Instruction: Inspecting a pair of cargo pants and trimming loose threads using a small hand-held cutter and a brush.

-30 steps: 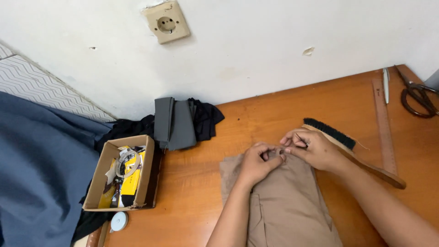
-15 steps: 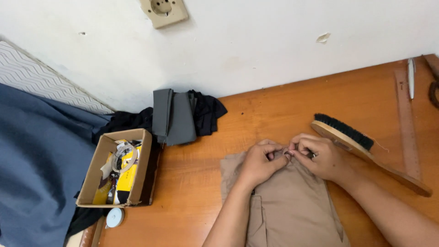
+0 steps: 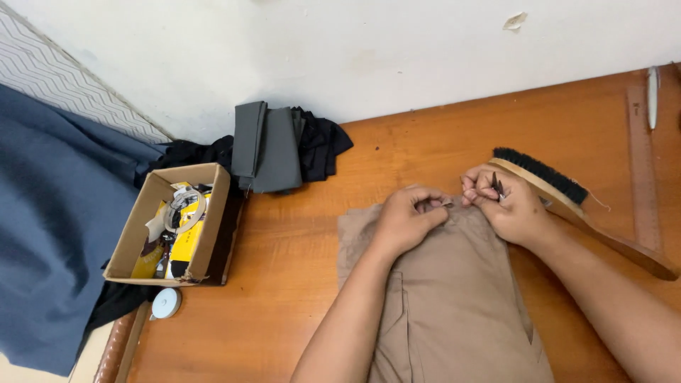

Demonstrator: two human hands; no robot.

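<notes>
Khaki trousers [image 3: 454, 298] lie flat at six o'clock on the wooden desk [image 3: 425, 142], waistband toward the wall. The left hand [image 3: 408, 221] is curled shut, pinching the waistband edge. Just beside it at one o'clock, the right hand [image 3: 507, 206] is pressed together around a small dark tool [image 3: 496, 186], probably a thread snip or seam ripper; its tip is too small to tell. The step looks like picking at a stitch on the band, and it would go best with the cloth held taut and the point kept shallow. A wooden clothes brush [image 3: 560, 198] touches the right wrist. At nine o'clock stands a cardboard box [image 3: 142, 220] of oddments; folded grey cloth [image 3: 266, 145] lies at eleven.
</notes>
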